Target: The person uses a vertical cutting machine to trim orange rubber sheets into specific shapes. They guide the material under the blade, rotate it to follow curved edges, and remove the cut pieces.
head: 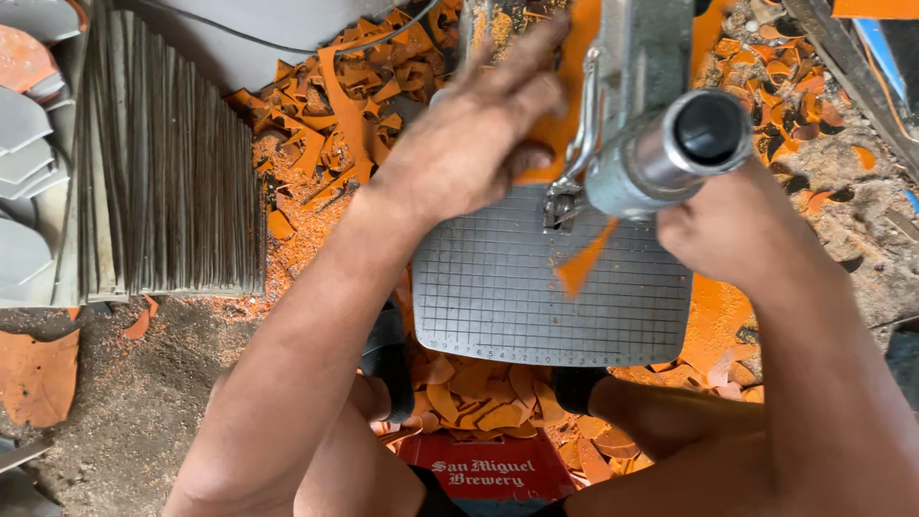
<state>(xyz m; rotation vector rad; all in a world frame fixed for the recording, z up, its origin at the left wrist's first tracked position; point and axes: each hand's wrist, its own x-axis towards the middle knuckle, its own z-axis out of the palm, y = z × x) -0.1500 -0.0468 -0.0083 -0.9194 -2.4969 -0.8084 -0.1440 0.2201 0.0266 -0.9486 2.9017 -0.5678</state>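
Note:
A grey metal saw table (pixel 498 297) with a grid pattern sits in front of me. Over its far edge hangs the machine's arm, a metal cylinder (pixel 670 153). An orange sheet (pixel 565 105) lies at the table's far edge under the arm. My left hand (pixel 469 134) rests on that sheet, fingers stretched over it and the thumb tucked at its near edge. My right hand (pixel 732 230) is at the table's right side, its fingers hidden behind the cylinder. A narrow orange strip (pixel 584 263) sticks out beside the blade.
A thick stack of grey sheets (pixel 172 163) stands on edge at the left, with grey cut shapes (pixel 19 144) beside it. Orange offcuts (pixel 345 96) and dust cover the ground around the machine and below the table (pixel 479 397). A red crate (pixel 488 469) lies between my legs.

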